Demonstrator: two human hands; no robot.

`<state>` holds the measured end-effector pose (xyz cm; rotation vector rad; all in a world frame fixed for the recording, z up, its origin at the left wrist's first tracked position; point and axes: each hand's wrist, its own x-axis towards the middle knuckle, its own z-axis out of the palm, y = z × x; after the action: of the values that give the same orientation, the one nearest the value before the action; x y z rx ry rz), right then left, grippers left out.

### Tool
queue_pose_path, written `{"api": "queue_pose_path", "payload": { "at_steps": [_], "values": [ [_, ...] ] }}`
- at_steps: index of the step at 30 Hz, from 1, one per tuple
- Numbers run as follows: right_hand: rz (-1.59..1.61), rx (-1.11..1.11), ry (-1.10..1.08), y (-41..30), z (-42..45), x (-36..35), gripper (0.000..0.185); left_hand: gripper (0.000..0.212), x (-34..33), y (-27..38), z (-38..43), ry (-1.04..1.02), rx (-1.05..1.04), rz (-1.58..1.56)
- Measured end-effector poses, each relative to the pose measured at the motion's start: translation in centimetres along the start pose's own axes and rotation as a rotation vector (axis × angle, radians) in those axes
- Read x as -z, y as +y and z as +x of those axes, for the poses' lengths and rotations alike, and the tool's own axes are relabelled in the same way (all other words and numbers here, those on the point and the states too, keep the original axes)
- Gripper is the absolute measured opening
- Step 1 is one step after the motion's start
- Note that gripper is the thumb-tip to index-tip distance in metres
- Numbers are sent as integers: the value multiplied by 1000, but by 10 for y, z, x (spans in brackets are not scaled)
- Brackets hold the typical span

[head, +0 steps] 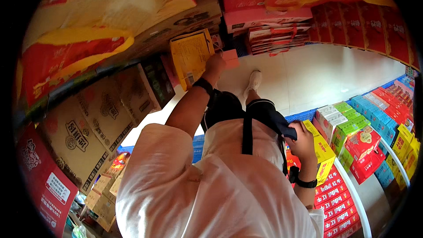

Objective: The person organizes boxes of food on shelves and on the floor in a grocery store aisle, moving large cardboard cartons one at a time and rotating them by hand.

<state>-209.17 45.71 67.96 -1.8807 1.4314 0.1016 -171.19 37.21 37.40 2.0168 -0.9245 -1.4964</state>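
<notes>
My left hand (pixel 215 65) reaches forward to the right edge of a yellow box (pixel 191 56) that bears printed text and a barcode. Its fingers are bent and mostly hidden, so I cannot tell whether they grip the box. A salmon-pink card or box panel (pixel 231 59) shows just beyond that hand. My right hand (pixel 301 140) is low at my right side, with its fingers closed around a small dark navy item (pixel 290 133), perhaps folded cloth. Next to that wrist are a yellow carton (pixel 322 153) and a stack of red Red Bull cartons (pixel 340 198).
Brown cardboard cartons (pixel 86 129) and a large red-and-yellow gift package (pixel 109 10) crowd my left. Red gift bags (pixel 277 38) stand ahead. Pale floor tiles (pixel 307 76) stretch to the right, bordered by colourful drink cartons (pixel 373 115) and a curved white rail (pixel 357 198).
</notes>
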Motion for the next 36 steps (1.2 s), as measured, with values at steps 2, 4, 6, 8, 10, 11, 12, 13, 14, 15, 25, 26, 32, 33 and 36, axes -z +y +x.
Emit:
{"api": "queue_pose_path", "payload": {
  "at_steps": [2,4,6,8,10,11,12,13,14,15,25,26,32,33,36],
  "values": [
    [58,4,52,8,-4,-1,45,53,-21,8,6,-81,-61,401],
    [48,-10,61,18,-9,-4,44,39,-50,-5,19,-40,-180,449],
    [46,-28,69,26,-13,-8,44,30,-74,-19,34,11,-272,370],
    [63,-140,35,31,-16,-15,45,30,-85,10,34,-244,-350,886],
    [82,-132,-2,40,-14,-21,47,33,-93,-9,49,-147,-339,958],
    [91,-117,-40,45,-12,-23,49,37,-94,-20,58,-99,-333,992],
    [101,-134,-53,49,-8,-26,52,41,-96,-25,64,-56,-326,1025],
    [114,-156,-53,55,-5,-31,52,37,-93,-10,66,-107,-387,1151],
    [121,-158,-50,60,-1,-37,52,33,-90,-1,67,-153,-443,1281],
    [127,-151,-56,61,3,-40,53,33,-86,-3,69,-167,-432,1295],
    [237,-187,-82,82,31,-75,53,29,-116,-39,99,-265,-393,1299],
    [243,-194,-69,81,24,-76,53,30,-115,-24,87,-412,-432,1467],
    [214,-183,-78,86,30,-66,51,38,-82,-93,115,-286,-406,1099],
    [207,-185,-85,86,30,-66,51,39,-83,-92,116,-314,-349,984],
    [184,-195,-68,87,34,-65,51,43,-97,-80,116,-279,-278,1500]
  ]
}}
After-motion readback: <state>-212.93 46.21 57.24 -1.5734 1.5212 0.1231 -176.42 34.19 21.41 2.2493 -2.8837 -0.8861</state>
